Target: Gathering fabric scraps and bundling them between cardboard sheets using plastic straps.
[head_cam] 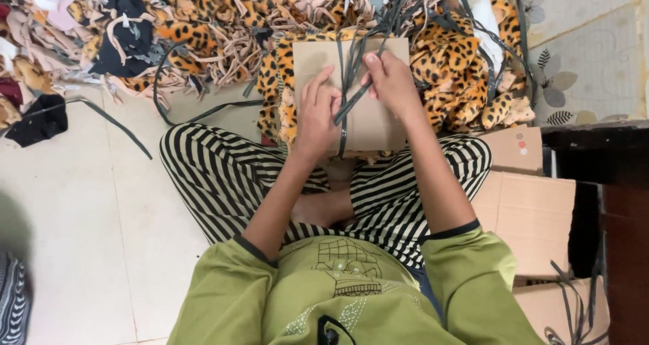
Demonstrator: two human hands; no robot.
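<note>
Under both hands [351,101]: strap [346,105] partly hid.

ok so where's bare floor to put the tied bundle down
Bare tile lies beside the striped trouser leg, below the scrap pile. Ahead is crowded with leopard-print fabric; the other side holds cardboard boxes. Both the left hand and right hand are on the cardboard bundle.
</note>
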